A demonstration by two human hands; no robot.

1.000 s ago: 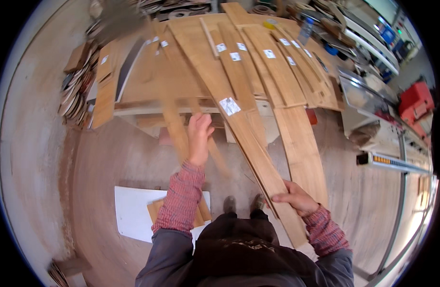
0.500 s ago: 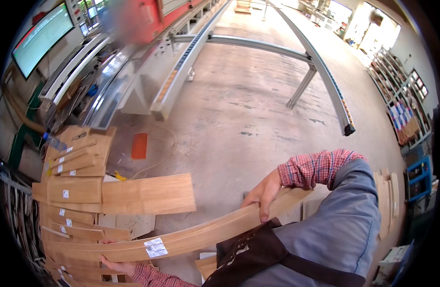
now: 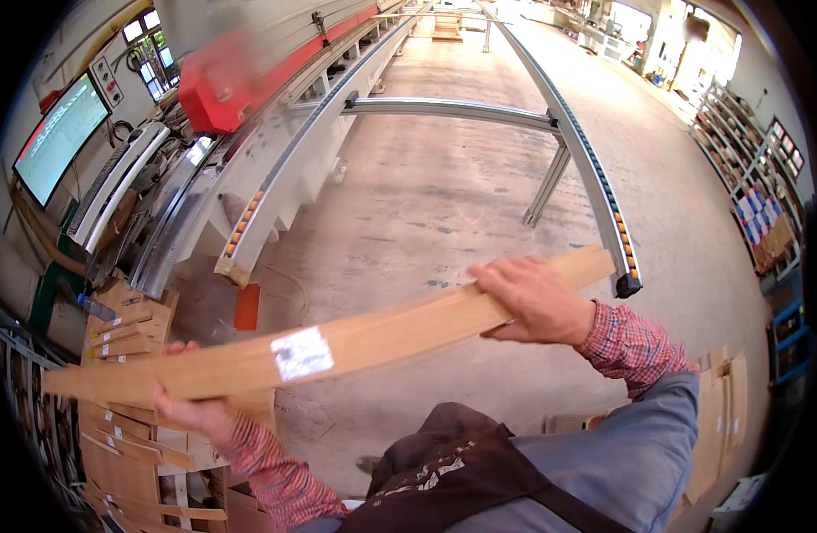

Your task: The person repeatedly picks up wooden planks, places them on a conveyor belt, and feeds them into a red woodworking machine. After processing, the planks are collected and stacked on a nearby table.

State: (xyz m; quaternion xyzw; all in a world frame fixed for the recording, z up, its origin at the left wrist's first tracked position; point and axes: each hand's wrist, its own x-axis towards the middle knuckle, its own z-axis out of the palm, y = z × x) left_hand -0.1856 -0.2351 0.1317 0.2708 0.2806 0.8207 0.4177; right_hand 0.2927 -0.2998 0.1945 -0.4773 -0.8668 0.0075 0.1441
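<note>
A long, light-brown wooden board (image 3: 400, 333) with a white label (image 3: 303, 354) spans the view, lifted in front of my body. Near its right end, my right hand (image 3: 537, 298) grips it from above, fingers over the far edge and thumb along the near side. My left hand (image 3: 191, 404) clasps the board toward its left end, palm underneath and fingertips showing past the far edge. Behind and below that left end lie more labelled wooden boards (image 3: 129, 449), partly hidden by the held one.
Ahead run two long roller rails (image 3: 595, 169) joined by a crossbar (image 3: 453, 107). A red machine head (image 3: 215, 84) and a screen (image 3: 62, 138) stand at the left. An orange plate (image 3: 246, 307) lies on the floor. Boards (image 3: 721, 417) lean at the right; racks (image 3: 755, 169) line the wall.
Both hands have raised the board up and away from my body. Its right end now reaches the right rail in view. My head view has shifted, showing more of the machine.
</note>
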